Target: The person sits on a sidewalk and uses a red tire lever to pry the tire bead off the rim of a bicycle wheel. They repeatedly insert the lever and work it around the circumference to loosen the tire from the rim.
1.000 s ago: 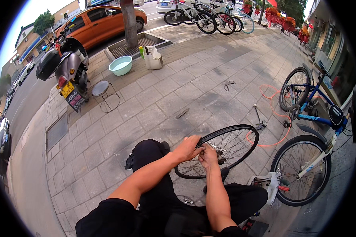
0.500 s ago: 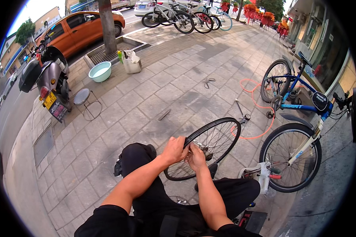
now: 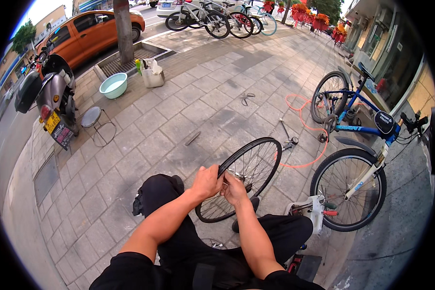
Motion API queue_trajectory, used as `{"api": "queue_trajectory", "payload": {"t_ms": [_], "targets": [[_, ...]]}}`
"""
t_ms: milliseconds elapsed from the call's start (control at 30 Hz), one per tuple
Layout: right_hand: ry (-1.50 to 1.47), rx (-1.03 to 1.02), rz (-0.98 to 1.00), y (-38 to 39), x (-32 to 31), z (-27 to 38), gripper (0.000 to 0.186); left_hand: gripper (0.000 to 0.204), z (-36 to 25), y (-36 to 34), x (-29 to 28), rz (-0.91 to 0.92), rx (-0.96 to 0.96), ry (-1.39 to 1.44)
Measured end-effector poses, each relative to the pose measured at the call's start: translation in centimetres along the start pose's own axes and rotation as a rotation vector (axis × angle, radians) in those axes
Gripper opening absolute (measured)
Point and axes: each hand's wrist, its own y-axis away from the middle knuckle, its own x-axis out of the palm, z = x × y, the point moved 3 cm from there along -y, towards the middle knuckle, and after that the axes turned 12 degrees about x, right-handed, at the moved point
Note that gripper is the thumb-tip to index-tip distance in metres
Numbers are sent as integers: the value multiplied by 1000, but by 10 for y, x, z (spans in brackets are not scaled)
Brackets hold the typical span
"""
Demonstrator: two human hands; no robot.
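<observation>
A bicycle wheel [image 3: 249, 146] with a black tyre leans upright and tilted in front of me, between my knees. My left hand [image 3: 207, 181] is wrapped round the tyre and rim on the wheel's near left side. Close beside it, my right hand [image 3: 235, 188] is closed in a pinch at the inner side of the rim, by the spokes. What its fingertips hold, if anything, is hidden. The wheel's hub shows just past my right hand.
A blue bicycle [image 3: 360, 129] stands at right, with an orange hose [image 3: 302, 166] and a gauge tool [image 3: 294, 140] nearby. On the paving lie a dark flat bar [image 3: 193, 138] and a thin looped item [image 3: 247, 98]. Left are a stool [image 3: 91, 117], a basin [image 3: 113, 86] and a scooter [image 3: 58, 99].
The whole view has shifted slightly, so the surroundings sit farther left. The wheel looks a little steeper. Both hands stay at the same part of the rim, with small finger movement.
</observation>
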Motion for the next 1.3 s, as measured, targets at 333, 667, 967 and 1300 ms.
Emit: {"api": "queue_trajectory", "payload": {"t_ms": [333,667,967,1300], "targets": [[-11,97,-39,-13,4,-1,26,36,6,-1,-7,-85,95,-73],[20,-108,-132,-33,-12,7,25,49,-4,-13,-26,28,-105,184],[108,-117,-251,-46,23,20,25,56,31,5,-24,-101,-177,303],[623,-519,-410,-49,29,22,30,73,54,10,-20,-21,-529,778]]}}
